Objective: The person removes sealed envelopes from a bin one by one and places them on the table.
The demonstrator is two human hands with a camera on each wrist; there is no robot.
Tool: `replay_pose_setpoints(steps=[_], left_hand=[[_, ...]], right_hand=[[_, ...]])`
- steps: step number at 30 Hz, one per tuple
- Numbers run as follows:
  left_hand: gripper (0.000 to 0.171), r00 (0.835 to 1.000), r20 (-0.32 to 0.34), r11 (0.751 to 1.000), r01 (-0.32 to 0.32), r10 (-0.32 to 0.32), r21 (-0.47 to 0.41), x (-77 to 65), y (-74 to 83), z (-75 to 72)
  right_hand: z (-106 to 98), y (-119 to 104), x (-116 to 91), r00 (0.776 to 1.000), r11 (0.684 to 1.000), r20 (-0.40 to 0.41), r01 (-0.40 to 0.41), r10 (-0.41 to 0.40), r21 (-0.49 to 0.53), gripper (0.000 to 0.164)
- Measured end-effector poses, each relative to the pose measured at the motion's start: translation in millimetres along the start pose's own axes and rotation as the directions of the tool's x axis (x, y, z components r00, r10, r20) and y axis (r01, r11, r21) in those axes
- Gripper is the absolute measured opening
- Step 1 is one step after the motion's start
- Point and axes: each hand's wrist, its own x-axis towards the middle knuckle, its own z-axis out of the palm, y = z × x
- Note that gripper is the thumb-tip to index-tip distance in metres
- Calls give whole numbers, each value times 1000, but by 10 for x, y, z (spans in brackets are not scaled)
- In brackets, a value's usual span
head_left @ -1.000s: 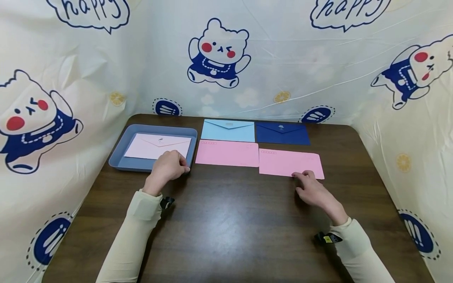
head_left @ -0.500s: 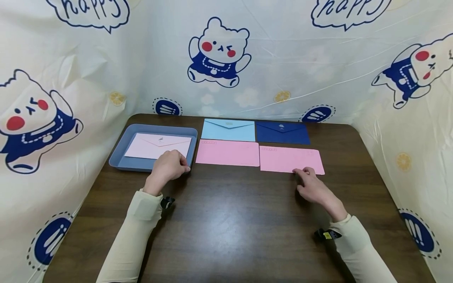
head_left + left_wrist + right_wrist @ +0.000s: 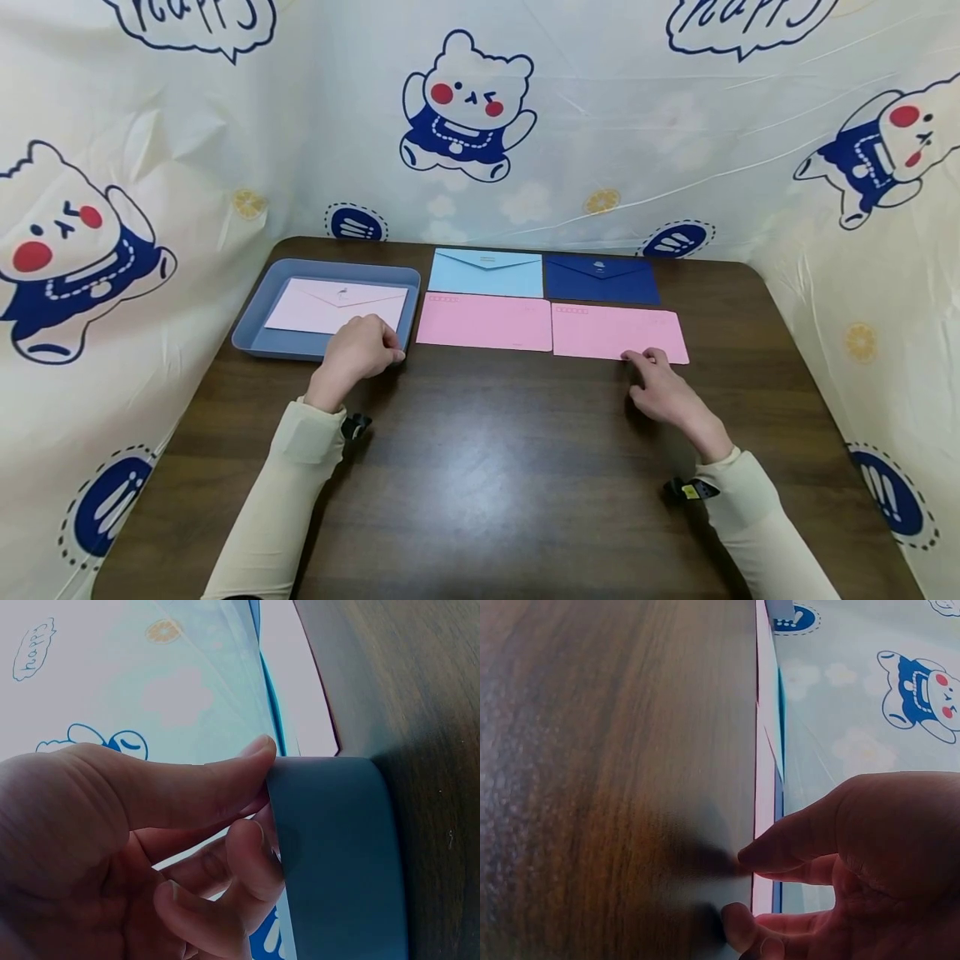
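Note:
At the front right corner of a blue-grey tray, my left hand pinches the rim, its thumb and curled fingers at the tray wall in the left wrist view. Inside the tray lies a white envelope with its flap up, partly covered by this hand. My right hand touches the near edge of the right pink envelope with its fingertips, thumb apart and nothing held. Left of that one lies another pink envelope, the two nearly edge to edge, with small printed boxes at their upper left corners.
Behind the pink envelopes lie a light blue envelope and a dark blue envelope, flaps up. All rest on a dark wooden table. A printed curtain stands along its back and sides.
The right pink envelope has slid away from me, under my right fingertips, into line with the left one. The left hand stays at the tray corner.

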Motion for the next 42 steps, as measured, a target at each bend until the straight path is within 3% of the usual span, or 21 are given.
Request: replay_pose_setpoints(steps=[42], left_hand=[[10, 1000, 17, 1000, 13, -12, -13, 3, 15, -14]], right_hand=[[-2, 15, 52, 999, 1000, -38, 6, -5, 14, 51]])
